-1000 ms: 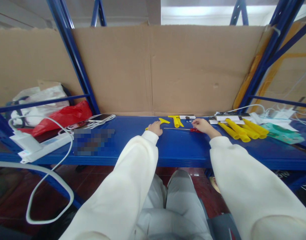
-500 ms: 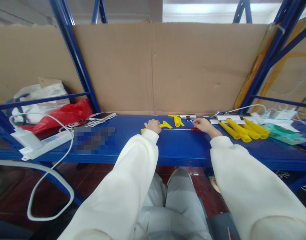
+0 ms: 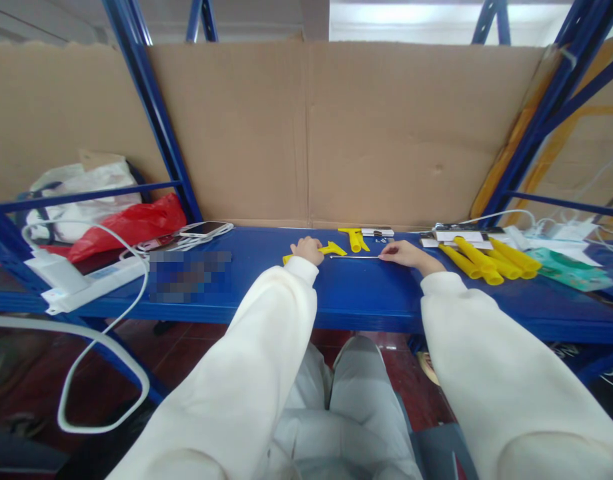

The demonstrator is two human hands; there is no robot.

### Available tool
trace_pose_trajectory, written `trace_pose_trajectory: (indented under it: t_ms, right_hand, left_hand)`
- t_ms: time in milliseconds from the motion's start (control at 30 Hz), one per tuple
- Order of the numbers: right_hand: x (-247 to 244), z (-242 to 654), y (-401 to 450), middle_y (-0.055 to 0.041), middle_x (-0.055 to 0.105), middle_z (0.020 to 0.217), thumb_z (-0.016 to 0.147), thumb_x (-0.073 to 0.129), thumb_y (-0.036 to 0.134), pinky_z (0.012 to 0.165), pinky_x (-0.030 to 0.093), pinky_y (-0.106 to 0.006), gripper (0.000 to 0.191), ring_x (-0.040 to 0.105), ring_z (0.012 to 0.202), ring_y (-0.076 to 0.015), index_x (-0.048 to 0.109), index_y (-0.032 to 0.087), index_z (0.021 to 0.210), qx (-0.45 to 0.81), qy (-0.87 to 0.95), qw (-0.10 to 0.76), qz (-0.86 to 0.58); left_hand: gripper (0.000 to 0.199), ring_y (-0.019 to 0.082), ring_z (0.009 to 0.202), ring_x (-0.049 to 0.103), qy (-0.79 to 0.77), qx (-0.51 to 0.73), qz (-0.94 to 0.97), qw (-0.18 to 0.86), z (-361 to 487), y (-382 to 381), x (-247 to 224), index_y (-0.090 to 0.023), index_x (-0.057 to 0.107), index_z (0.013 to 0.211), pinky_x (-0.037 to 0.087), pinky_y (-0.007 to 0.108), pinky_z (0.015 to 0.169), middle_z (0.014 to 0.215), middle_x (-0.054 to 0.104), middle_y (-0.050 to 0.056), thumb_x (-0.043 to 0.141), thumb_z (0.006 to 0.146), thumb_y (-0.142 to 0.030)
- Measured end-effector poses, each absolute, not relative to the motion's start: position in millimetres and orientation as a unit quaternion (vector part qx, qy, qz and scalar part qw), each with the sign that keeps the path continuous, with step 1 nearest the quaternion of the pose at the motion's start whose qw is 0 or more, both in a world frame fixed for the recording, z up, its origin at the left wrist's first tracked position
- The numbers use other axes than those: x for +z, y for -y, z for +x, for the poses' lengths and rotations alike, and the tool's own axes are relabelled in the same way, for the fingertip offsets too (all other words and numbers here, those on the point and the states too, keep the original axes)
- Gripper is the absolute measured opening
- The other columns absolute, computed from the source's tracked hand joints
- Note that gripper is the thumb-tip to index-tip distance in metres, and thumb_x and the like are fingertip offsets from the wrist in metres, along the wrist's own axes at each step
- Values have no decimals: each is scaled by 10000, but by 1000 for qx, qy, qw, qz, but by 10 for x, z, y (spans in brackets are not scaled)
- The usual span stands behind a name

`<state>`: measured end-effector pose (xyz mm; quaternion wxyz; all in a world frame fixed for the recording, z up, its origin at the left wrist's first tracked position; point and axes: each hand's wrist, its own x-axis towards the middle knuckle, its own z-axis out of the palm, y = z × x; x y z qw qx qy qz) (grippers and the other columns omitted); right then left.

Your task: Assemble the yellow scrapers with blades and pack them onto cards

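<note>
My left hand point(image 3: 307, 251) is closed around a yellow plastic piece point(image 3: 335, 249) on the blue shelf; its head sticks out to the right of my fingers and its other end to the left. My right hand point(image 3: 400, 255) pinches a screwdriver point(image 3: 355, 257) by its handle, which my fingers mostly cover. The thin metal shaft lies low over the shelf and points left towards the yellow piece. Just behind the shaft lies another yellow T-shaped piece point(image 3: 355, 240), beside a small white-and-black item point(image 3: 377, 232) and tiny metal bits point(image 3: 383, 240).
Several yellow tubular pieces point(image 3: 479, 261) lie at the right, next to a green packet point(image 3: 561, 268). A power strip point(image 3: 93, 283) with a white cable and a phone point(image 3: 205, 229) are at the left. Cardboard point(image 3: 386, 133) closes off the back; blue uprights point(image 3: 161, 120) flank it.
My right hand has moved slightly left and down and has closed on the screwdriver's red handle, which showed uncovered before. My left hand has stayed on the yellow piece.
</note>
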<state>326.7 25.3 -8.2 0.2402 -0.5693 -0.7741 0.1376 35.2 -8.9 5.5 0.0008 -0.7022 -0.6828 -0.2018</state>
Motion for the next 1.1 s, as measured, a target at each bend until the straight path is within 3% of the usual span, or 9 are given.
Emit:
trace_pose_trajectory:
  t_ms: [133, 367, 500, 667, 800, 900, 1000, 1100]
  right_hand:
    - [-83, 3323, -286, -73, 767, 919, 803, 690, 407, 861, 533, -379, 230, 698, 928, -257, 772, 219, 906, 71, 721, 200, -659]
    - [-15, 3317, -200, -156, 728, 1115, 788, 628, 213, 1007, 413, -638, 233, 638, 1134, -377, 759, 232, 980, -15, 617, 157, -771]
    - [-4, 3297, -168, -174, 687, 1214, 771, 613, 195, 1030, 383, -670, 334, 586, 1205, -388, 732, 221, 1082, -22, 611, 180, -770]
    - [47, 3247, -67, -178, 637, 1326, 790, 558, 161, 1070, 330, -683, 669, 553, 1257, -374, 496, 213, 1454, -34, 604, 281, -745]
    - [100, 3206, 7, -164, 666, 1294, 803, 547, 131, 1088, 323, -663, 797, 586, 1226, -353, 337, 229, 1566, -43, 595, 319, -736]
    - [90, 3204, -21, -146, 658, 1322, 827, 520, 135, 1097, 297, -666, 672, 575, 1248, -352, 486, 253, 1488, -30, 593, 287, -751]
    - [52, 3227, -119, -119, 676, 1297, 836, 528, 179, 1081, 303, -668, 450, 575, 1242, -353, 701, 275, 1241, -23, 598, 249, -761]
    - [41, 3250, -255, -128, 714, 1174, 827, 587, 287, 1022, 373, -656, 256, 580, 1215, -370, 770, 247, 1001, -31, 580, 231, -780]
  left_hand:
    - [350, 283, 1218, 567, 681, -211, -701, -4, 346, 87, 52, -297, 747, 1088, 421, 435, 974, 1253, 683, 61, 560, 835, -141]
    - [350, 284, 1227, 563, 679, -214, -703, -6, 337, 84, 47, -305, 753, 1068, 421, 447, 978, 1249, 684, 60, 544, 841, -140]
    - [355, 285, 1225, 562, 679, -213, -702, -8, 337, 77, 42, -314, 750, 1074, 418, 452, 979, 1247, 687, 54, 550, 836, -144]
    - [389, 289, 1222, 563, 680, -210, -703, -5, 343, 85, 53, -314, 752, 1098, 412, 467, 987, 1245, 690, 59, 543, 819, -142]
    - [392, 287, 1217, 569, 680, -206, -704, -5, 347, 104, 65, -312, 748, 1111, 420, 464, 977, 1247, 691, 60, 539, 825, -144]
    - [373, 279, 1217, 571, 682, -206, -702, -5, 349, 110, 68, -297, 746, 1109, 424, 442, 967, 1262, 682, 65, 540, 841, -139]
    - [365, 278, 1220, 570, 683, -209, -700, -9, 353, 110, 73, -307, 751, 1093, 419, 427, 966, 1253, 683, 57, 562, 834, -133]
    - [366, 283, 1224, 567, 683, -209, -700, -11, 363, 115, 84, -311, 757, 1080, 412, 427, 968, 1247, 686, 56, 583, 818, -124]
